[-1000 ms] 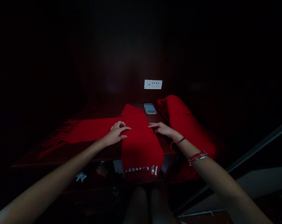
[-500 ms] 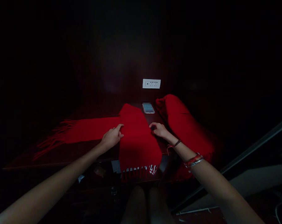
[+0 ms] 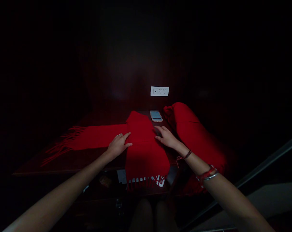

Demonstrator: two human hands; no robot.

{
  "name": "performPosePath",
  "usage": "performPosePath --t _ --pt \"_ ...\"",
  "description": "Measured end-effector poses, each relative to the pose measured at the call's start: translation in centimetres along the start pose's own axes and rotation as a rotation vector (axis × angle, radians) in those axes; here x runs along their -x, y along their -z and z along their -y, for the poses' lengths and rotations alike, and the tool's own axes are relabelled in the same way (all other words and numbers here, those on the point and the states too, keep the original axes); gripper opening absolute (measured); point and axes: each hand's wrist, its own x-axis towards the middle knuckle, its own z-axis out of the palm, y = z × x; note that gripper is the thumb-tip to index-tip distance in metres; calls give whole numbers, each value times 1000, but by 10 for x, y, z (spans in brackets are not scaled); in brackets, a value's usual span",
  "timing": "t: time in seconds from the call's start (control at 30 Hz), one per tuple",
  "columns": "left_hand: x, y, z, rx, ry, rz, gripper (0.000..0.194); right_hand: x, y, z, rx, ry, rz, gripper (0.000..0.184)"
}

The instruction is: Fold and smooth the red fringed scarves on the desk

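So there's an open compartment (image 3: 171,180) under the desktop (image 3: 66,162), pretty dark in there, but I can make out some pale paper (image 3: 122,176) and, left of it, a brownish packet (image 3: 104,181) too dim to identify. The red fringed scarf (image 3: 147,156) is on top of the desk, one stretch running out left, the other crossing it far to near, with its tassels hanging over the near edge in front of the compartment. Left hand (image 3: 118,145) is at the scarf's left edge, thumb and forefinger apart with the tips resting on the cloth, not pinching it; the other fingers are mostly hidden. Right hand (image 3: 167,138) is loosely spread by the right edge, nothing gripped, though I can't tell if the fingertips actually touch. Far side has a phone (image 3: 156,116) lying just right of the scarf, and a bulky red cloth bundle (image 3: 194,132) sits further right.
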Motion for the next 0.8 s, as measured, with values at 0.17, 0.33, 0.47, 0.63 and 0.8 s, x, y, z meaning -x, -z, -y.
performPosePath --t 0.17,0.33,0.47,0.63,0.8 --pt "1 -2 2 -103 152 21 54 4 -19 -9 -82 -77 25 41" --pt "3 -6 0 -80 200 85 49 0 -17 -19 -378 -276 107 48" --pt "-1 5 -5 -2 226 165 56 -8 -3 -10 -434 -291 203 51" --pt "-23 17 -24 34 140 70 54 -22 2 13 -199 94 9 42" --pt "-42 -9 -26 -23 -58 122 53 -20 -27 17 100 65 259 58"
